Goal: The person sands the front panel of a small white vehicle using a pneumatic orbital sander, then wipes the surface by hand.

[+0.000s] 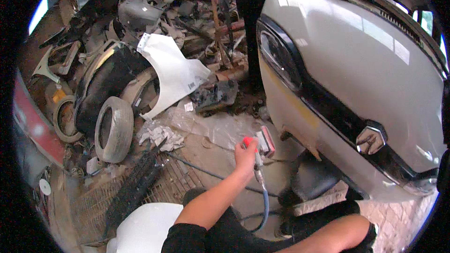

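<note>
My left hand [245,152] grips an air sander [263,140] with a red top and a flat rectangular pad, held low near the car's front bumper. A blue hose [265,206] runs down from its handle. The silver car [356,42] fills the right side, with a dark grille strip and a yellowish patch [309,117] along the bumper. My right forearm [328,239] crosses the bottom right; its hand is out of the picture.
Car parts lie piled at the left and back, with a white fender [159,61], a tyre [112,129] and crumpled paper [159,137]. A floor grate [89,201] and a white panel [145,225] are at lower left. A person in dark clothing [253,18] stands behind the car's front.
</note>
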